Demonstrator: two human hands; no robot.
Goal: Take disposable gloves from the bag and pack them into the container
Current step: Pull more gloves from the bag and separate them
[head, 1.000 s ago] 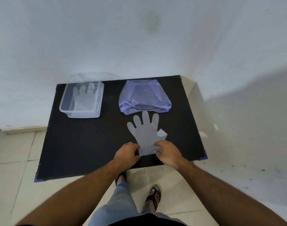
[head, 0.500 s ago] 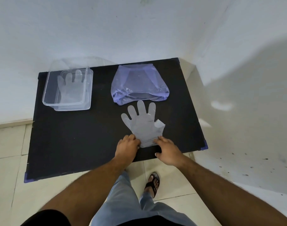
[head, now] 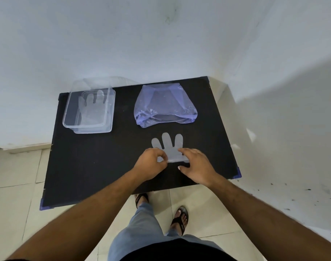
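From your head view, your left hand [head: 151, 162] pinches the near left edge of a clear glove [head: 169, 147] lying flat on the black tabletop [head: 104, 157]. Your right hand [head: 196, 164] presses it with spread fingers. Behind sit the bag [head: 164, 106] and, left, the container [head: 89, 110], one glove inside.

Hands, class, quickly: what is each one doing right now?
Left hand: pinched shut on the clear glove.
Right hand: open, fingers resting on that glove.
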